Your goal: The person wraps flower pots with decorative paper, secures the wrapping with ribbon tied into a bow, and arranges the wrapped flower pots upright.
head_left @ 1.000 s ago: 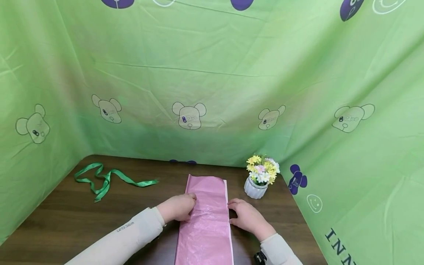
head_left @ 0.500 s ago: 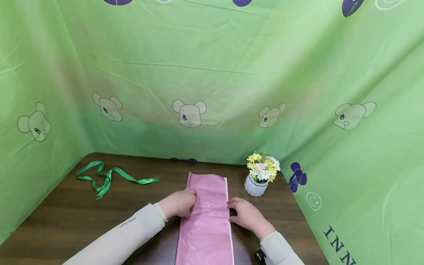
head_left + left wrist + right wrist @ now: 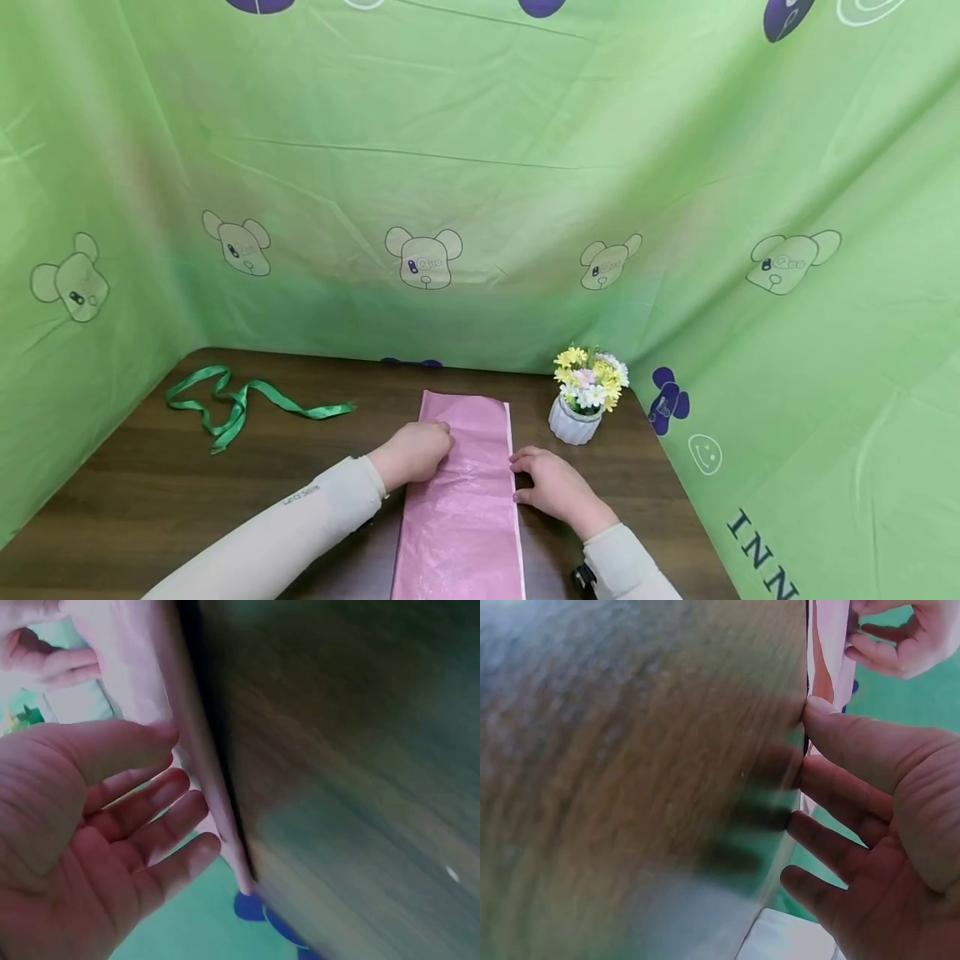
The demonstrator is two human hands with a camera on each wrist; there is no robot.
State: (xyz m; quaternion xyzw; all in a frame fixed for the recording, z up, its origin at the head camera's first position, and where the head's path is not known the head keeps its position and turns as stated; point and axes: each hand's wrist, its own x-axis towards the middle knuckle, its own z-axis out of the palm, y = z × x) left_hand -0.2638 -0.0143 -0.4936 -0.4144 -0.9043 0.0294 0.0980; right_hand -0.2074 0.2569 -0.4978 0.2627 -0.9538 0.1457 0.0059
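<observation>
A: Far left?
B: Green ribbon [image 3: 238, 408], loosely looped on the brown wood-grain table [image 3: 135, 492], well apart from both hands.
A: Left hand [image 3: 416, 454]?
B: Narrow but relaxed. Fingers slightly bent and spaced, thumb near the index. It's at the left edge of the pink sheet [image 3: 468, 517]. Pale left sleeve [image 3: 255, 533] behind it, small lettering near the cuff.
A: Fingertips?
B: Mostly hidden from the head. Left wrist view has them loose, along the sheet's edge.
A: Sheet location?
B: Mid-table, between the hands. Long strip, lying flat, lightly creased, pale border down its right side. Near end runs out of the head view at the bottom.
A: Right hand [image 3: 558, 492]?
B: Wider. Thumb spread from the fingers, tips at the sheet's right edge. Small black device [image 3: 583, 579] by the right cuff [image 3: 609, 546].
A: Past that?
B: White ribbed pot [image 3: 576, 421], upright, just beyond the right hand. Yellow, white and pink flowers [image 3: 592, 383] in it.
A: Far right?
B: Green backdrop [image 3: 862, 400], smiley and "INN" letters on it.
</observation>
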